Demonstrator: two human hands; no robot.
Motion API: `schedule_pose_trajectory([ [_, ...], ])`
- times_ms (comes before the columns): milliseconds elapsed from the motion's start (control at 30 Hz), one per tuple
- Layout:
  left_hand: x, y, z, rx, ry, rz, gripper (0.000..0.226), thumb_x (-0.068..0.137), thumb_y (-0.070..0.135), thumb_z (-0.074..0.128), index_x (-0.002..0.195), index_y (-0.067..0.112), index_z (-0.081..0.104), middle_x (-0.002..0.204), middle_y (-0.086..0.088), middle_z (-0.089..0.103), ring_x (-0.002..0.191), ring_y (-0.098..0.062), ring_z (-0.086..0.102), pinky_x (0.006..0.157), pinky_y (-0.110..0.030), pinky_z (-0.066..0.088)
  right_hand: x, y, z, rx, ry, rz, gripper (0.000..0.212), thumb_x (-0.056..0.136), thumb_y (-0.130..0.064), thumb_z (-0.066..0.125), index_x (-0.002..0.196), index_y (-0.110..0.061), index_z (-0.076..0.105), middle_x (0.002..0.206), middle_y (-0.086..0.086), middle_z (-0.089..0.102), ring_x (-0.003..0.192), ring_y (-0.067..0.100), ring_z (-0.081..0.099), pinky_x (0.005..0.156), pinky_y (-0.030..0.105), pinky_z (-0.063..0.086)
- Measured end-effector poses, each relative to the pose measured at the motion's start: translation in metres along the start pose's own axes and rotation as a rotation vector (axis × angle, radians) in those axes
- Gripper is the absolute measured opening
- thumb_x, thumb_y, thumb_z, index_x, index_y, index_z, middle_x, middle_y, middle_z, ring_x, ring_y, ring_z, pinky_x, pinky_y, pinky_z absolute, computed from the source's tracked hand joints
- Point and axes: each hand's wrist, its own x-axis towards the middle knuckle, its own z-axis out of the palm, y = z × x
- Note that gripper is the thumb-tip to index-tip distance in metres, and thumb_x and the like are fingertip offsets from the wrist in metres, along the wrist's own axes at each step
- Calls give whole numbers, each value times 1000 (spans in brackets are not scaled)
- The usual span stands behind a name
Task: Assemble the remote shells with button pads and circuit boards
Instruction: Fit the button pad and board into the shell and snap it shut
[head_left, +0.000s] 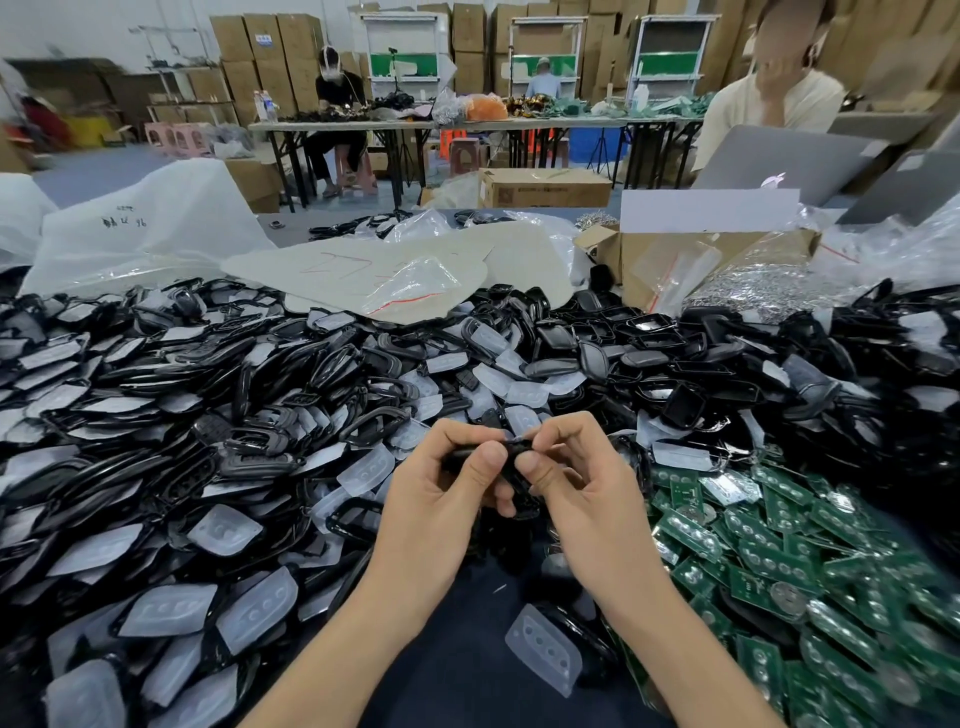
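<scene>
Even bright light, wide-angle edge distortion

Bare table strip (457, 654) nr body, shell heap (156, 415) L, circuit boards (779, 571) R

Glossy black plastic shells (249, 457); translucent matt rubbery pads (543, 649); green circuit boards (779, 566).

laptop lid (784, 156): pale Apple logo | white plastic bag (145, 228): dark handwritten marks, perhaps ending in "96", otherwise illegible | beige sheet (322, 270): red handwriting, illegible | cardboard box (545, 188) on floor: dark print, too small to read
</scene>
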Motion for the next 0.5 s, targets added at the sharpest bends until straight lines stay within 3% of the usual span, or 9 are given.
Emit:
schedule_pose_trajectory([
  [167, -4, 6, 5, -59, 4, -43, 37, 86, 37, 63, 100, 3, 63, 78, -7, 67, 70, -21, 63, 70, -29, 56, -1, -6, 1, 44, -8, 21, 29, 98, -15, 66, 84, -40, 59, 82, -15, 66, 73, 2, 60, 68, 20, 50],
  [267, -5, 10, 15, -196, 21, -138, 45, 87, 40, 60, 106, 0, 61, 91, -12, 71, 79, -22, 66, 74, -30, 58, -2, -14, 0, 107, -5, 28, 18, 98, -19, 66, 88, -32, 60, 82, -12, 66, 73, 4, 63, 70, 23, 54],
  [367, -3, 17, 29, -346, 11, -203, 36, 89, 32, 62, 108, 2, 65, 104, -17, 74, 94, -25, 73, 77, -29, 59, -6, -29, -6, 124, 27, 4, 8, 95, -34, 66, 92, -31, 58, 88, -8, 67, 79, 6, 65, 76, 27, 56],
  [500, -3, 35, 67, -457, -40, -221, 30, 82, 22, 67, 108, 5, 64, 102, -16, 75, 94, -23, 74, 76, -28, 59, -16, -52, -28, 166, 180, -16, 7, 95, -32, 67, 96, -34, 61, 98, -5, 69, 87, 8, 65, 77, 23, 54],
])
